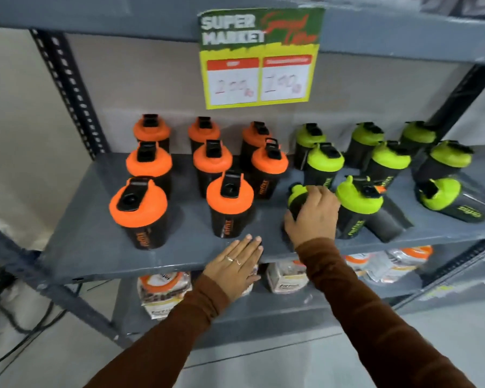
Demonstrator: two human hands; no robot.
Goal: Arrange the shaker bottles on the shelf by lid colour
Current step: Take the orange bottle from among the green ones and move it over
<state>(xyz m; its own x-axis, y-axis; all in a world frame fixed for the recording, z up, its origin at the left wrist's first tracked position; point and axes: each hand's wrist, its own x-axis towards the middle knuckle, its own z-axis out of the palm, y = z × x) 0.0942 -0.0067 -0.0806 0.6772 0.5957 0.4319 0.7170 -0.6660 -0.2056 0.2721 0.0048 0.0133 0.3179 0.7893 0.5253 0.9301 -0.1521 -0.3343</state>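
Note:
Black shaker bottles stand on a grey metal shelf (101, 247). Several with orange lids (138, 201) fill the left half, and several with green lids (359, 195) fill the right half. One green-lidded bottle (443, 198) lies on its side at the far right. My right hand (312, 212) is closed over the top of a green-lidded bottle (296, 196) at the front, just right of the shelf's middle. My left hand (235, 266) rests flat on the shelf's front edge, fingers together, holding nothing.
A supermarket price sign (259, 57) hangs from the shelf above. Bagged goods (163, 287) lie on the lower shelf. Perforated uprights (67, 91) frame the left side. Cables run over the floor at the lower left.

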